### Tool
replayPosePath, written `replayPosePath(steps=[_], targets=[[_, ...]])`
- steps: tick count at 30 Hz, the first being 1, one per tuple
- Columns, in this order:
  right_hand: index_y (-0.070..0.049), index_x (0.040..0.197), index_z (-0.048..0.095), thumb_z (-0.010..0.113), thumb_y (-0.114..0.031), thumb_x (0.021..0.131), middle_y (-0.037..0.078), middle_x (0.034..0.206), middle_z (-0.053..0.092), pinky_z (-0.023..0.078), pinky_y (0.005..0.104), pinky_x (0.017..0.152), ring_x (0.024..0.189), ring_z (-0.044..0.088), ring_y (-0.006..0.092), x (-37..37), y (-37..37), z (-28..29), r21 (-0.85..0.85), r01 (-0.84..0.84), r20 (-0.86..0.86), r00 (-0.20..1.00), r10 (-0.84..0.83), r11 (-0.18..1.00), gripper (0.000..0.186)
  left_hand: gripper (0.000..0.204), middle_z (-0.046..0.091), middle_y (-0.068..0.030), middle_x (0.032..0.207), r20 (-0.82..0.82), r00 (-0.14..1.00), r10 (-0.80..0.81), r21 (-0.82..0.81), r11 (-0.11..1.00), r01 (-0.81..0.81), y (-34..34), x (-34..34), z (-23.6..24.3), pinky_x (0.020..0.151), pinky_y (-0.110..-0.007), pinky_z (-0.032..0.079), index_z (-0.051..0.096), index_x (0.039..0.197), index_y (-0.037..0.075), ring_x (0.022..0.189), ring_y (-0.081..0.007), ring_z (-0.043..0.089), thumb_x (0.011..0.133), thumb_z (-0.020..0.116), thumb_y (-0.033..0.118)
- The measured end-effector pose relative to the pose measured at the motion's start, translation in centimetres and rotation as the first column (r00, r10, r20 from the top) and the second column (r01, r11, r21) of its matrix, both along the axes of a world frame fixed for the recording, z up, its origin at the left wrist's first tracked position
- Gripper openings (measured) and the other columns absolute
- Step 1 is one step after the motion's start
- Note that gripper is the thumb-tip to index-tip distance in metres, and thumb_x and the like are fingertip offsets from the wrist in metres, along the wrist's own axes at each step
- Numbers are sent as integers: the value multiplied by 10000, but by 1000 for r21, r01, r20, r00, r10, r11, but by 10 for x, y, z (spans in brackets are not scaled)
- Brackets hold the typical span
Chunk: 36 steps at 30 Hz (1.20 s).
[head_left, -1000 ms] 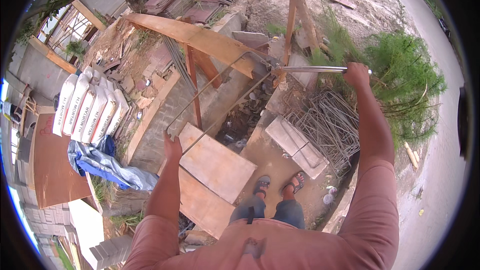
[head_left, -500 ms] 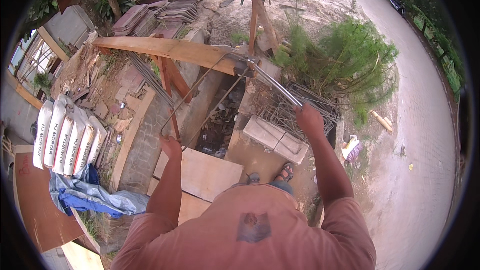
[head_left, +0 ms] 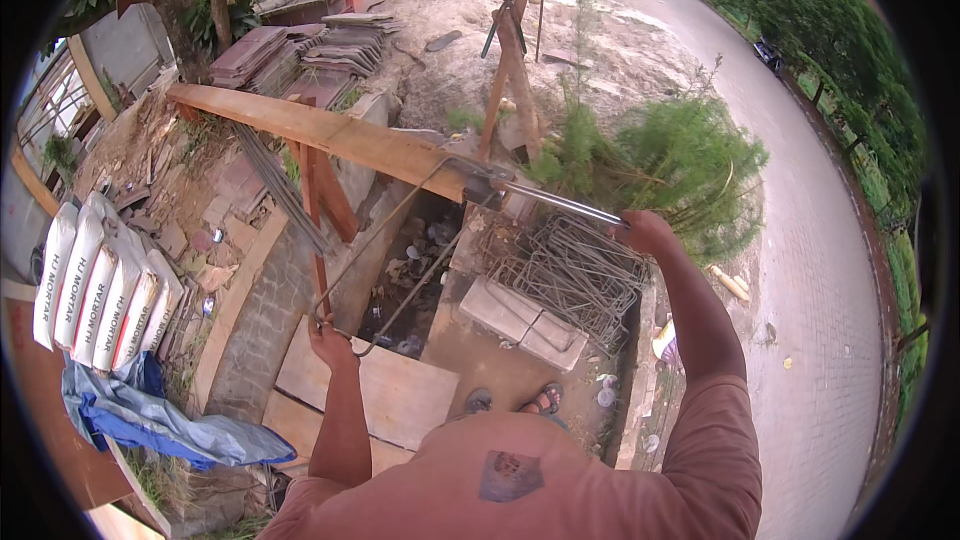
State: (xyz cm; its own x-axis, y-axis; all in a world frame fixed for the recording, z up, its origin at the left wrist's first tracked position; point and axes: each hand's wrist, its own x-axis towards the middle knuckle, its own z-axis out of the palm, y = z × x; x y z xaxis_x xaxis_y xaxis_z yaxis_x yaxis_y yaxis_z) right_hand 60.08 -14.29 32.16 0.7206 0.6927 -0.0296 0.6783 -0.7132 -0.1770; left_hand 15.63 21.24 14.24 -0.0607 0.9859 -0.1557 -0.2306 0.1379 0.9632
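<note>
In my left hand [head_left: 332, 345], closed fingers hold a bent steel rod [head_left: 375, 240], whose two long sides run from the hand toward the end of a wooden beam [head_left: 320, 135]. At that end, a small metal bending fixture [head_left: 482, 185] sits on the beam, with the rod meeting it. A long silver lever bar [head_left: 565, 205] reaches right from the fixture. My right hand [head_left: 648, 232] is wrapped round its outer end, arm stretched out. The rod's exact seat in the fixture is too small to make out.
Several bent steel frames [head_left: 575, 275] lie in a pile by a concrete slab [head_left: 525, 322]. Below the beam is a debris-filled trench [head_left: 415, 265], with boards [head_left: 365, 375] beside it. Stacked mortar bags [head_left: 100, 285] and a blue tarp [head_left: 170, 415] are at left, a bush [head_left: 670, 165] at right.
My right hand has pushed the lever outward, away from me and to the right. The left hand keeps its hold on the rod. The whole view has tilted up a little.
</note>
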Motion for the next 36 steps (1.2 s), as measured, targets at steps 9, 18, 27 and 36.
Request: replayPosePath(steps=[9, 18, 27, 36], targets=[[-24, 928, 609, 572, -427, 883, 195, 905, 663, 480, 493, 778, 897, 628, 389, -102, 15, -33, 160, 262, 2, 964, -265, 952, 408, 551, 576, -162, 1037, -107, 990, -96, -73, 993, 89, -4, -11, 15, 562, -324, 450, 352, 1396, -6, 686, -193, 575, 867, 462, 98], [-20, 909, 694, 604, -477, 844, 201, 943, 680, 496, 461, 815, 928, 639, 365, -105, 14, -30, 110, 397, -30, 918, -396, 911, 470, 696, 316, -224, 1462, -761, 616, -204, 569, 249, 784, -81, 116, 106, 1093, -528, 260, 332, 1418, 26, 1364, -411, 299, 790, 612, 131], [-31, 852, 711, 616, -430, 832, 188, 945, 686, 508, 456, 786, 894, 658, 348, -120, 28, -28, 200, 411, -77, 911, -404, 889, 410, 473, 552, -149, 1254, -992, -69, 107, -103, -359, 928, -176, 331, 133, 1062, -567, 267, 523, 1225, 108, 1284, -318, 440, 763, 617, 139], [-5, 884, 604, 522, -300, 892, 223, 875, 669, 496, 496, 745, 851, 651, 397, -180, 39, -52, 320, 417, -161, 909, -385, 851, 306, 186, 599, -88, 898, -963, 261, -68, 265, -417, 869, -160, 289, 91, 958, -444, 374, 581, 850, 111, 970, -291, 569, 678, 653, 118]])
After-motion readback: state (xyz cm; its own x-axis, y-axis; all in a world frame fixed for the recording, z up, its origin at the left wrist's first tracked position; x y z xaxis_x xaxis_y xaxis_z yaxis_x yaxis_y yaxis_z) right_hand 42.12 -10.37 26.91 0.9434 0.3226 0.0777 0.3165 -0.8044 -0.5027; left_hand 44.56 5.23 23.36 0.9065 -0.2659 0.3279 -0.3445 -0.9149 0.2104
